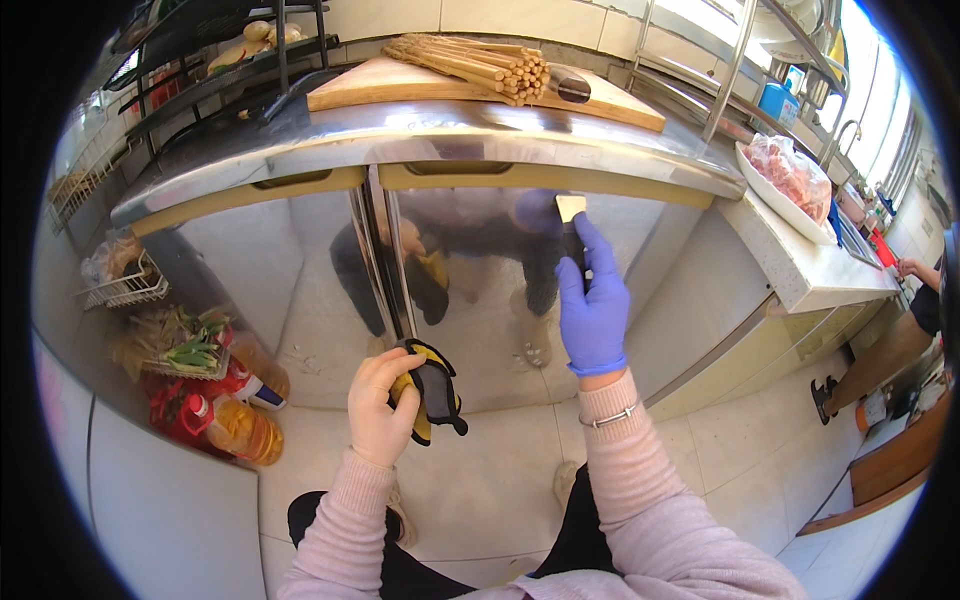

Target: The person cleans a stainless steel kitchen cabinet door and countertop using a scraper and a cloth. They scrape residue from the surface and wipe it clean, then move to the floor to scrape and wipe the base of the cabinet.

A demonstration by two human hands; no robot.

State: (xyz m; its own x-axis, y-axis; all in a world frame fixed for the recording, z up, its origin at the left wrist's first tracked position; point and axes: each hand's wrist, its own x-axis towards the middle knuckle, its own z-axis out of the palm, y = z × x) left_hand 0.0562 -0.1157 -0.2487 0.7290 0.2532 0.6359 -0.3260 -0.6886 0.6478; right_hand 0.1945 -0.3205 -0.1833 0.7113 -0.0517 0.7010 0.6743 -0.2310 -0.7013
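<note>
In a blue-violet disposable glove, my right hand grips the dark handle of a scraper. Its flat, light-coloured blade points up, in front of the right door of a stainless-steel cabinet; whether it touches the door I cannot tell. My left hand, in a pale, thin-looking glove, holds a folded yellow-and-grey cloth item with black edging, low before the gap between the two doors. The shiny doors reflect the hands and legs.
A wooden cutting board bearing a bundle of thin sticks lies on the steel counter. Oil bottles stand at left. A plate of raw meat sits on the right counter. Another person's leg shows at far right.
</note>
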